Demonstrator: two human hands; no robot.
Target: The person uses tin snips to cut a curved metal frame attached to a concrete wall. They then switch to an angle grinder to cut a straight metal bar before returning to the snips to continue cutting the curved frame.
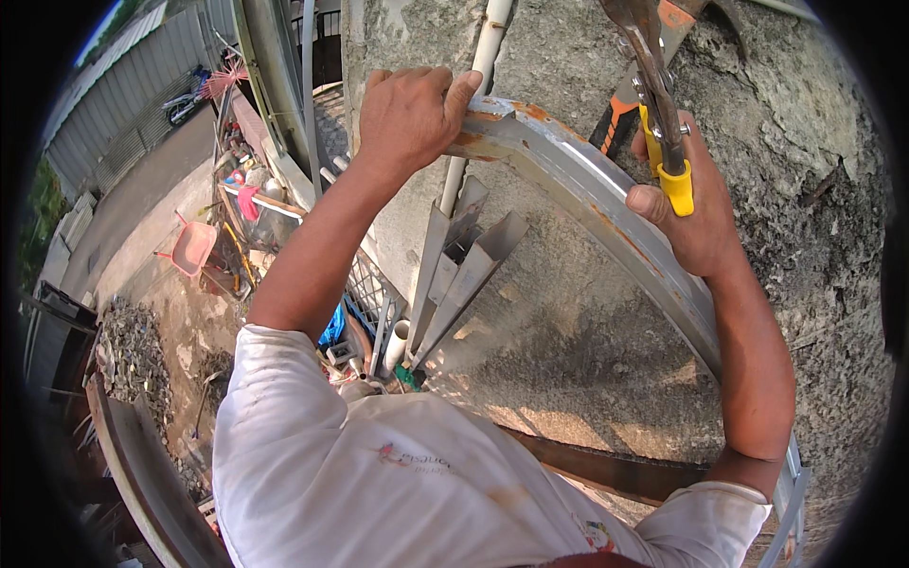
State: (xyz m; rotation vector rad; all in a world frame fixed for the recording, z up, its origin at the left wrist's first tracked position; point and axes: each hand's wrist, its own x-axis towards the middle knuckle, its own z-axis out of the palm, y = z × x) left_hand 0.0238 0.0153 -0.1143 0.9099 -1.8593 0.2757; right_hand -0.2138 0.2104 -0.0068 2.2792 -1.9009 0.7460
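My left hand (412, 118) is closed over the far-left end of a long grey metal channel (587, 199), which has rust patches along its edges. The channel slants down to the right, passing behind my right forearm. In my right hand (701, 213) is a pair of metal snips (670, 142) with yellow grips, worn dark metal and bolts at the pivot. Its thumb lies close to the channel's edge. Just beyond the snips is a hammer (653, 52) with an orange, grey and black handle; whether it rests on the concrete or is held cannot be made out.
A rough concrete wall (549, 312) fills the middle and right. Cut metal channels (473, 275) lean against it beside a pale pipe (490, 43). Below at left are a reddish wheelbarrow (194, 248), a rubble heap (133, 355) and a parked motorcycle (182, 106).
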